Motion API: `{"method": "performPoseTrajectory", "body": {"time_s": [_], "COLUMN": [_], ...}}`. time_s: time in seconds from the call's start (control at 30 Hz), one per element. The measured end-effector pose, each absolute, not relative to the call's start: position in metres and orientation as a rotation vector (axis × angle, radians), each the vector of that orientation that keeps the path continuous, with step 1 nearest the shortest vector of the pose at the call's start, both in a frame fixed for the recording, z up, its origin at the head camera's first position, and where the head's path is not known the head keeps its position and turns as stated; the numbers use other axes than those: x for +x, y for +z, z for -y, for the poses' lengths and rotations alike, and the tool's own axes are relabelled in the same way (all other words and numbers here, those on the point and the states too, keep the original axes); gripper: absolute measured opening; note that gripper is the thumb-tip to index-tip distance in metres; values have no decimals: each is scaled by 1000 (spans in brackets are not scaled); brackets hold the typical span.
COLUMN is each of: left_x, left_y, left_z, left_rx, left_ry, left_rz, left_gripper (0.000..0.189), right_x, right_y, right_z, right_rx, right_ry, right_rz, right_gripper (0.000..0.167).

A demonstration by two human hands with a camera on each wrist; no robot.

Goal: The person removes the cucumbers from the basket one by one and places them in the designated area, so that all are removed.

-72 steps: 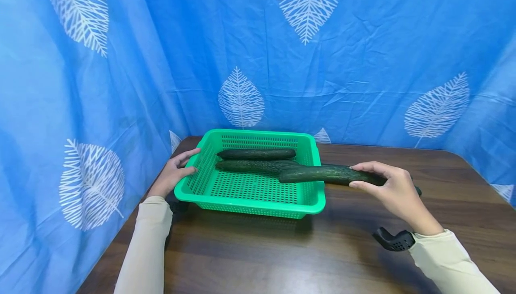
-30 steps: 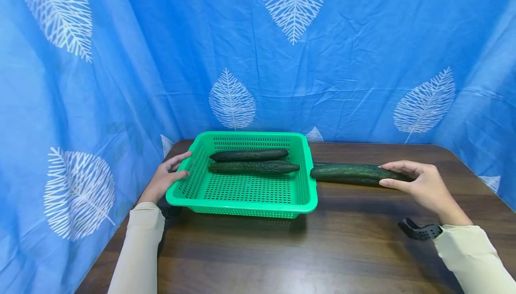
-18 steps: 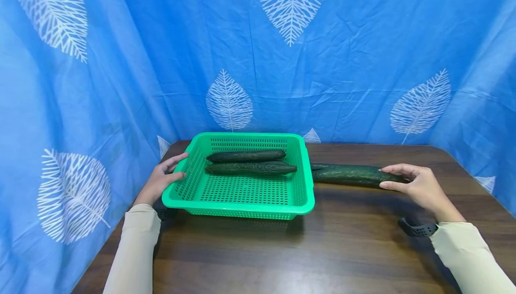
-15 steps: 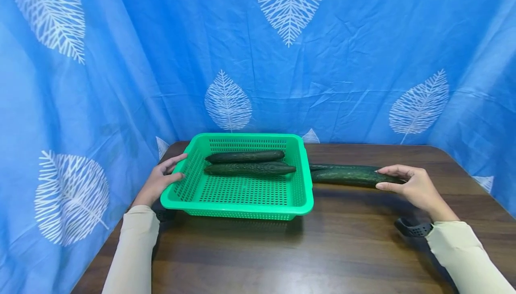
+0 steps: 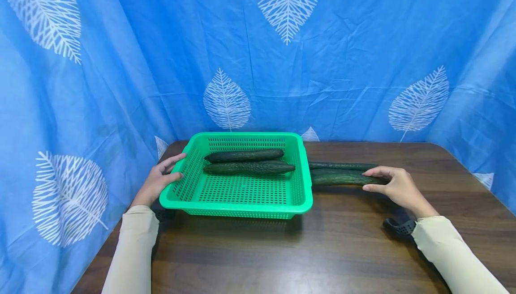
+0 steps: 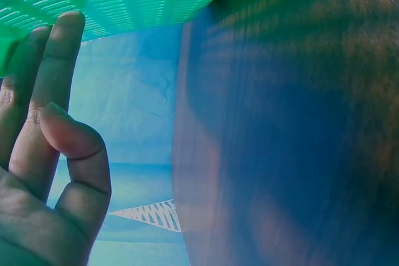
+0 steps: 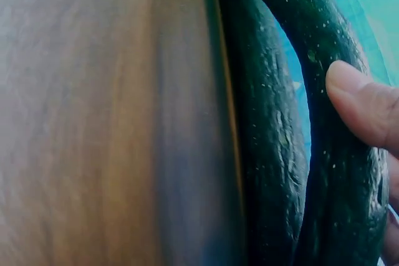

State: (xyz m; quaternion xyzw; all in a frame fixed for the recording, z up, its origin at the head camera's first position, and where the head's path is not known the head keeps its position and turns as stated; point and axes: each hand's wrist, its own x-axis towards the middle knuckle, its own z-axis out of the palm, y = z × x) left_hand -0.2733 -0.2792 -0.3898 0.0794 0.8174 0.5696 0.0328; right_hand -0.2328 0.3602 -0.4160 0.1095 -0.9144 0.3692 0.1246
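In the head view my right hand (image 5: 397, 189) pinches the right end of a dark green cucumber (image 5: 336, 177) between thumb and fingers. The right wrist view shows the thumb (image 7: 361, 104) lying on that cucumber, which looks bent there. Close beside it another cucumber (image 7: 268, 123) lies along the wooden surface. To the left, a green plastic basket (image 5: 238, 209) bears two more cucumbers side by side, one rear (image 5: 243, 155) and one front (image 5: 250, 168). At its left rim rests my left hand (image 5: 157, 180), and in the left wrist view straight fingers (image 6: 59, 60) reach up to its slotted wall.
A brown wooden table (image 5: 258, 258) carries everything. Blue curtains (image 5: 342, 61) with white leaf prints hang behind and along the left side. The basket's right wall stands right at the left ends of the two outside cucumbers.
My right hand drew the cucumber rightward out over the basket's rim and lowered it toward the table beside the other one. Lately it shifted a little left. The left hand stayed at the rim.
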Motion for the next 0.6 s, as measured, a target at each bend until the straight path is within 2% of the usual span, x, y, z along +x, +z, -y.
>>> {"method": "performPoseTrajectory", "body": {"time_s": [0.6], "left_x": [-273], "left_y": [-390], "left_z": [278], "left_rx": [263], "left_ry": [1748], "left_rz": [-2518], "left_gripper": [68], "right_x": [-236], "right_y": [-426], "right_z": [-351], "right_rx": [257], "right_ry": [922], "right_rz": [2751], "right_gripper": [35]}}
